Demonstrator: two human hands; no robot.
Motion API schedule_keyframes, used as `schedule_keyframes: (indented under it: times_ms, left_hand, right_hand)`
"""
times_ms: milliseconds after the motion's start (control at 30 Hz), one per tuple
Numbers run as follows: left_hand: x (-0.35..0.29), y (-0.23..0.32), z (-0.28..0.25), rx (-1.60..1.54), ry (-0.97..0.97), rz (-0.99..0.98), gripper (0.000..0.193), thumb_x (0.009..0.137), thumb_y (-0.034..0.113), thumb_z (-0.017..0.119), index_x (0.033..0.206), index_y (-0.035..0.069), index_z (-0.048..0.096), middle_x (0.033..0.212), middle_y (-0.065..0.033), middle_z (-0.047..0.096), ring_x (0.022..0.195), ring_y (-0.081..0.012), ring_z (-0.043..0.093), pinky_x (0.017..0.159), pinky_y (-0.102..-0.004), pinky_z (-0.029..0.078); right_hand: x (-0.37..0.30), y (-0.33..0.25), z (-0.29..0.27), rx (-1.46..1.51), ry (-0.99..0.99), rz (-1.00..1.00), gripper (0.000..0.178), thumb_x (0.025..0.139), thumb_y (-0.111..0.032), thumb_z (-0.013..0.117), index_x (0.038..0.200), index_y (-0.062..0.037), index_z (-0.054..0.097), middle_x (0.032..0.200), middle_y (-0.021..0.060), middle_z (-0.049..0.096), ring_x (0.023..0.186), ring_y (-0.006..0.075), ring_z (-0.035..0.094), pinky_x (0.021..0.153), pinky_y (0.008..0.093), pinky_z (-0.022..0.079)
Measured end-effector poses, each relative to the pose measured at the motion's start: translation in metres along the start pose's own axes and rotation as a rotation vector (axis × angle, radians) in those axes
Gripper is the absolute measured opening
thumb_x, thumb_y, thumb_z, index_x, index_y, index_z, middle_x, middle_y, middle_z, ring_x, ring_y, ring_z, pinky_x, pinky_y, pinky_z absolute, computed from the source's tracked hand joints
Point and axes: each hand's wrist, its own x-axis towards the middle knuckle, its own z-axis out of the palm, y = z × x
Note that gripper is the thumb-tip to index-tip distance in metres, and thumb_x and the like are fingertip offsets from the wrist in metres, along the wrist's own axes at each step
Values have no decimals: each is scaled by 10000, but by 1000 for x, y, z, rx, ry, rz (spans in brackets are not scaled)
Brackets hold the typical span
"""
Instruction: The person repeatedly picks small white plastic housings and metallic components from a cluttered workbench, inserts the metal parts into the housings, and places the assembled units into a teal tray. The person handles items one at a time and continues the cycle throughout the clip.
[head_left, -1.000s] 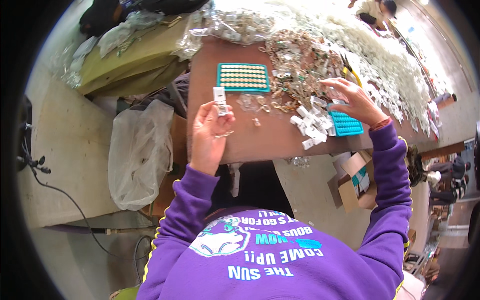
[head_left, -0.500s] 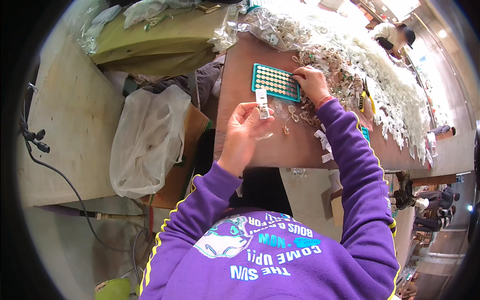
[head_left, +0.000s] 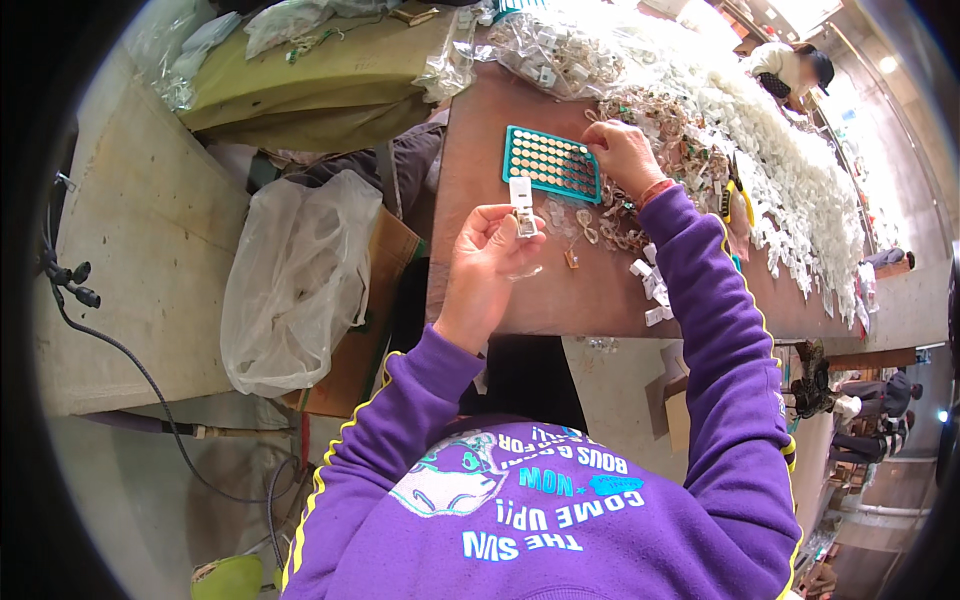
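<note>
Between the thumb and fingers of my left hand (head_left: pixel 482 258) is a small white plastic case (head_left: pixel 521 196), its lid flipped up and small parts showing inside. Just beyond it lies a teal tray (head_left: pixel 566 192) with rows of round, coin-like metal discs (head_left: pixel 540 152); the pockets on its right side look darker. My right hand (head_left: pixel 627 160) is at the tray's upper right edge, fingers pinched together. Whatever is between those fingertips is hidden. Small wired parts (head_left: pixel 571 259) and clear plastic pieces lie on the brown table (head_left: pixel 470 160) near the tray.
A heap of white plastic pieces (head_left: pixel 790 210) covers the table's right side, beside tangled wired parts (head_left: pixel 690 150). Yellow-handled pliers (head_left: pixel 738 195) rest there. Several white cases (head_left: pixel 652 285) lie by my right forearm. A plastic bag (head_left: pixel 300 280) stands at left. Another person (head_left: pixel 795 72) is across the table.
My right hand has shifted slightly up at the tray's right edge, its fingers still pinched. My left hand keeps the white case in nearly the same place.
</note>
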Motion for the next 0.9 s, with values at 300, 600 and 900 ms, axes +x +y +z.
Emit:
schedule_keyframes:
  times_ms: [300, 600, 900]
  left_hand:
    - [0, 0, -1, -11, -3, 4, 183, 983, 193, 551, 1114, 66, 531, 1046, -130, 648, 922, -185, 643, 861, -326, 526]
    - [0, 0, 0, -15, 3, 8, 182, 982, 192, 553, 1114, 68, 535, 1040, -132, 652, 910, -181, 642, 842, -323, 527]
    - [0, 1, 1, 6, 24, 0, 196, 980, 203, 560, 1124, 74, 528, 1047, -132, 649, 907, -182, 642, 845, -319, 526]
  right_hand:
    - [0, 0, -1, -70, -77, 45, 144, 777, -81, 649, 904, -70, 714, 869, 145, 669, 842, 313, 657, 770, 393, 518]
    - [-1, 9, -7, 138, -36, 178, 138, 727, -73, 664, 843, -54, 737, 754, 113, 696, 736, 230, 685, 717, 335, 538]
    - [1, 11, 1, -5, -93, 41, 143, 737, -91, 658, 864, -66, 718, 819, 145, 680, 805, 316, 667, 752, 391, 525]
